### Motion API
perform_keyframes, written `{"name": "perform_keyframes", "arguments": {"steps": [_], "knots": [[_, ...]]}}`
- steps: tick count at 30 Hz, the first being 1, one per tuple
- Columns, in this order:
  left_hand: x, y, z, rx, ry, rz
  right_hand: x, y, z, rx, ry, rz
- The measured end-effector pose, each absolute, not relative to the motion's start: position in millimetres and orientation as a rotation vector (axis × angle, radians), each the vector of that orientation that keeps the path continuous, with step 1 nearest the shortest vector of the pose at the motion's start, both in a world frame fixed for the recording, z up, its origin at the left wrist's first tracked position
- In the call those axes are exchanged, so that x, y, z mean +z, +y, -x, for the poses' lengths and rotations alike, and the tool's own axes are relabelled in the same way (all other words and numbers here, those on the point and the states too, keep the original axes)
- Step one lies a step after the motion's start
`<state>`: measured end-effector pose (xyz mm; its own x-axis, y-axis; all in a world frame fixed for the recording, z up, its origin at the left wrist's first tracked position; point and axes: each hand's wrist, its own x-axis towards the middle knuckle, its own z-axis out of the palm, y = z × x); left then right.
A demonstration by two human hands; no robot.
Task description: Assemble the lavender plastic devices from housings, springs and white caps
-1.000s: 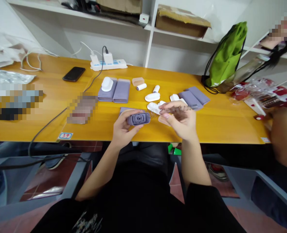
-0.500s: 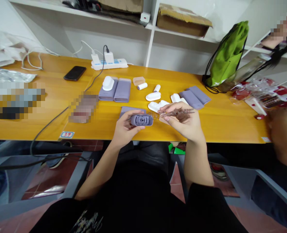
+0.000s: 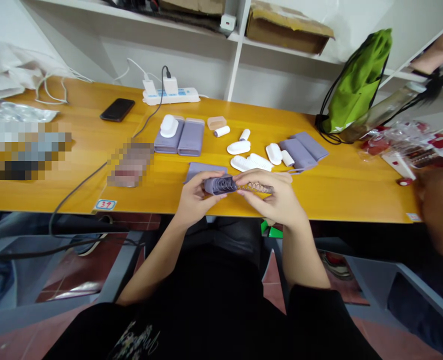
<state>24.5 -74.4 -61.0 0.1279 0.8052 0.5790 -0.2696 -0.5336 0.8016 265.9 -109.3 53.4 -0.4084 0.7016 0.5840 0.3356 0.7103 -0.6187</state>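
Note:
My left hand (image 3: 196, 198) is closed around a purple housing (image 3: 214, 185), its open end turned to the right. A coiled spring (image 3: 259, 187) is pinched in my right hand (image 3: 277, 200), and its left end reaches the mouth of the housing. Just behind my hands lie a flat purple piece (image 3: 206, 169) and white toothed parts (image 3: 251, 162). Further back are a white oval part (image 3: 238, 147), small white rollers (image 3: 222, 131) and two purple cases (image 3: 190, 137), with a white cap (image 3: 169, 126) on the left-hand case.
A black phone (image 3: 117, 109) and a power strip (image 3: 171, 96) with a cable are at the back left. At the back right stand a green bag (image 3: 358, 85) and a bottle (image 3: 409, 97). Another person's arm (image 3: 441, 210) rests at the right edge.
My right hand has moved left and lower, bringing the spring up to the housing. The housing has turned slightly in my left hand. The view has shifted a little.

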Motion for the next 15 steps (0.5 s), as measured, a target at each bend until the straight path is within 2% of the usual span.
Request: {"name": "perform_keyframes", "arguments": {"steps": [15], "knots": [[-63.7, -72.7, -26.8, 1.614, 0.57, -1.536, 47.0, -105.4, -256.9, 0.409, -1.941, 0.82]]}}
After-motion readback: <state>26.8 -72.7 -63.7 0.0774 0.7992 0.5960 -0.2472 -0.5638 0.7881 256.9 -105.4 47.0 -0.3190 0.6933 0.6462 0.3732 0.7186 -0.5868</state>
